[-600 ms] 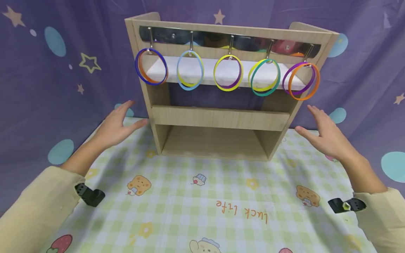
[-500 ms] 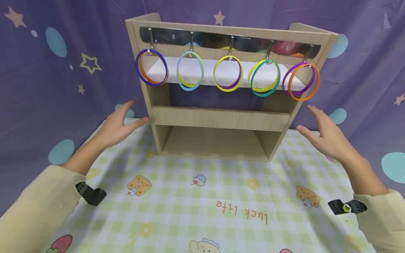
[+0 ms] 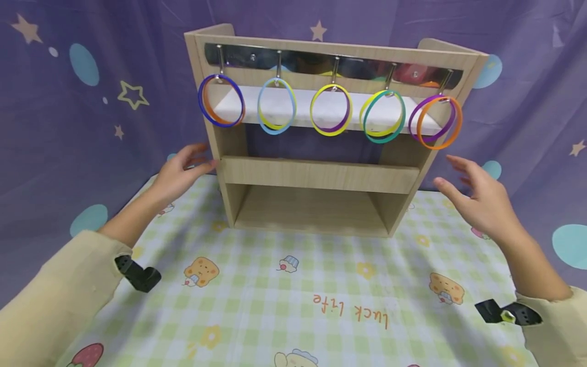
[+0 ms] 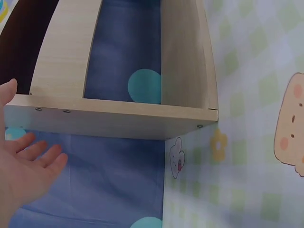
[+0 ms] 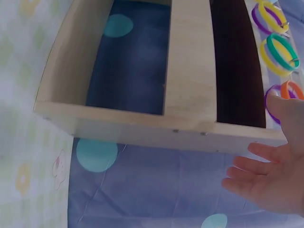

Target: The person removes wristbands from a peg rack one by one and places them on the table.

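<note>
A light wooden shelf unit (image 3: 321,174) stands on the cloth in the head view. Along its top front runs a shiny metal strip (image 3: 304,62) with several hooks, each carrying two coloured rings, among them a light blue ring (image 3: 275,132) and an orange ring (image 3: 440,148). My left hand (image 3: 174,176) is beside the left side panel (image 4: 109,123), thumb tip right at its front edge, fingers loosely bent toward its outer face. My right hand (image 3: 488,204) is off the right side panel (image 5: 142,135), thumb and fingers spread apart, with nothing in it.
A green-and-white checked cloth (image 3: 275,295) with cartoon prints covers the table. A purple curtain (image 3: 114,41) with stars and dots hangs behind and at both sides of the unit. A white board (image 3: 302,107) lies across the unit behind the rings.
My left hand has moved in to the unit's left side, its fingers bending more. My right hand's fingers have curled slightly. The rings stay on their hooks, and the view has tipped up slightly.
</note>
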`<action>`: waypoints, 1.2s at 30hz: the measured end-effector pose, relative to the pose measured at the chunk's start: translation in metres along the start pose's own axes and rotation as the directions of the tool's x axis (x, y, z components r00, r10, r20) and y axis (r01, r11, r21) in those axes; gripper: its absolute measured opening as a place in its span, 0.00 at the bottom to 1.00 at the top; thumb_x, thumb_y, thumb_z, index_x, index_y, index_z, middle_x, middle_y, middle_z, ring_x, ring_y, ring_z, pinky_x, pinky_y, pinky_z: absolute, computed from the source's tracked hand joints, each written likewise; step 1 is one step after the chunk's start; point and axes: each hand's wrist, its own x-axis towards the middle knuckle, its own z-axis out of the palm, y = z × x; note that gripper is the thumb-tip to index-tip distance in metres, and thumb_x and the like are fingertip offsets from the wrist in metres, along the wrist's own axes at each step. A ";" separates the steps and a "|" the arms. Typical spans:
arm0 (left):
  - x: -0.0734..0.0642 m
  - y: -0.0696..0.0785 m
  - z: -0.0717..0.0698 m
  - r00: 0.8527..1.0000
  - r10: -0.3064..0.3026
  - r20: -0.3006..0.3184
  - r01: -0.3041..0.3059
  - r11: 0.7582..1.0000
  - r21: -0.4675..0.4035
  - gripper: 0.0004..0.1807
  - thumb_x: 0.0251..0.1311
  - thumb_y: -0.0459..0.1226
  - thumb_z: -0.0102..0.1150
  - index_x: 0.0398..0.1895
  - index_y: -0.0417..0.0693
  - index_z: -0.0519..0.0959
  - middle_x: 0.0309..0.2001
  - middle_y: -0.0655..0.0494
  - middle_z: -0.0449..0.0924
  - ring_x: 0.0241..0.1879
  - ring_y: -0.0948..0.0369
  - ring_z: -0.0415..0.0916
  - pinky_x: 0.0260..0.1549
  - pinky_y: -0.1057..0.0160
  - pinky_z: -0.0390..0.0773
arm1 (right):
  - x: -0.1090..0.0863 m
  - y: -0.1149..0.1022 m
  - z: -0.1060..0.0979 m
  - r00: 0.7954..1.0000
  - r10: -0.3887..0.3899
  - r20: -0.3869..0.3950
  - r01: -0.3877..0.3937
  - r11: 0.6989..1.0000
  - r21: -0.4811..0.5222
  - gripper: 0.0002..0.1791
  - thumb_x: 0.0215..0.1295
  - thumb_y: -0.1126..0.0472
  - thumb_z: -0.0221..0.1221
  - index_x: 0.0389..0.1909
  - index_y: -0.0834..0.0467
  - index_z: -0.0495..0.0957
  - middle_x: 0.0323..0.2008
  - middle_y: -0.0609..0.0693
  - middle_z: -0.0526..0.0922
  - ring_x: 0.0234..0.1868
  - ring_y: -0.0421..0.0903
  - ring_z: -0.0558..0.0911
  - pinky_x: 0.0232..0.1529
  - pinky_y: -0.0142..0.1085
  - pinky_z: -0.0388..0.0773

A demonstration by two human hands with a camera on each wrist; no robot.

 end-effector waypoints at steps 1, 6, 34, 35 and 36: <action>0.001 0.001 0.000 1.000 0.000 0.002 0.000 1.000 -0.016 0.40 0.68 0.55 0.49 0.76 0.49 0.50 0.75 0.43 0.53 0.72 0.43 0.55 0.67 0.38 0.61 | -0.001 -0.002 0.000 1.000 0.008 0.002 -0.008 1.000 0.012 0.34 0.71 0.45 0.51 0.74 0.52 0.55 0.70 0.67 0.62 0.64 0.74 0.66 0.59 0.66 0.63; 0.008 0.004 0.000 0.999 -0.026 0.025 0.029 0.994 -0.106 0.39 0.67 0.52 0.50 0.76 0.48 0.50 0.75 0.44 0.53 0.73 0.45 0.54 0.70 0.41 0.58 | -0.007 -0.012 0.007 1.000 0.025 0.004 -0.025 0.999 0.037 0.32 0.70 0.45 0.52 0.71 0.52 0.61 0.68 0.63 0.67 0.62 0.67 0.71 0.54 0.26 0.74; 0.025 0.002 0.002 1.000 -0.006 -0.012 0.001 0.917 -0.400 0.34 0.67 0.43 0.54 0.71 0.37 0.58 0.50 0.68 0.73 0.45 0.79 0.74 0.50 0.81 0.73 | 0.010 -0.096 0.067 0.947 -0.322 0.008 0.314 0.926 0.209 0.23 0.66 0.57 0.60 0.59 0.62 0.73 0.58 0.59 0.78 0.61 0.54 0.76 0.61 0.44 0.74; 0.026 0.001 0.002 1.000 -0.002 -0.007 -0.001 0.908 -0.419 0.34 0.66 0.42 0.55 0.71 0.36 0.57 0.47 0.70 0.72 0.44 0.79 0.74 0.49 0.81 0.73 | 0.011 -0.098 0.069 0.945 -0.328 0.009 0.319 0.923 0.218 0.23 0.66 0.58 0.60 0.59 0.62 0.73 0.58 0.59 0.78 0.61 0.53 0.76 0.61 0.44 0.74; 0.026 0.000 0.002 1.000 0.003 -0.003 -0.004 0.897 -0.442 0.34 0.66 0.41 0.56 0.70 0.35 0.58 0.46 0.71 0.73 0.44 0.78 0.75 0.49 0.81 0.74 | 0.012 -0.101 0.071 0.943 -0.334 0.010 0.323 0.919 0.225 0.23 0.65 0.58 0.61 0.59 0.62 0.73 0.58 0.59 0.78 0.61 0.53 0.76 0.62 0.43 0.74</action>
